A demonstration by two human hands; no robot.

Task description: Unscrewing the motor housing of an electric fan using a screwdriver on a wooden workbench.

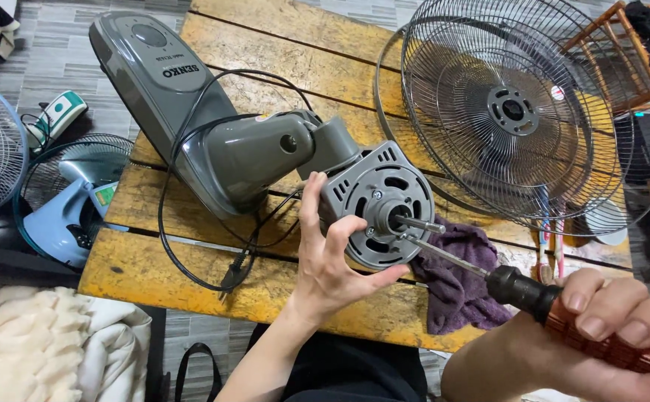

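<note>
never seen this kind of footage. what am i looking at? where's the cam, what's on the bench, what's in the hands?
One picture, from a camera worn on the person's head, looking down at their own two bare hands. No robot.

The wooden table holds a grey fan body lying flat, its blades and guards off, with a black power cord looped around it. A wire fan guard lies to the right, a purple rag beside the motor.

The left hand steadies the round motor housing. The right hand grips a screwdriver, its tip against the housing's face near the shaft.
</note>
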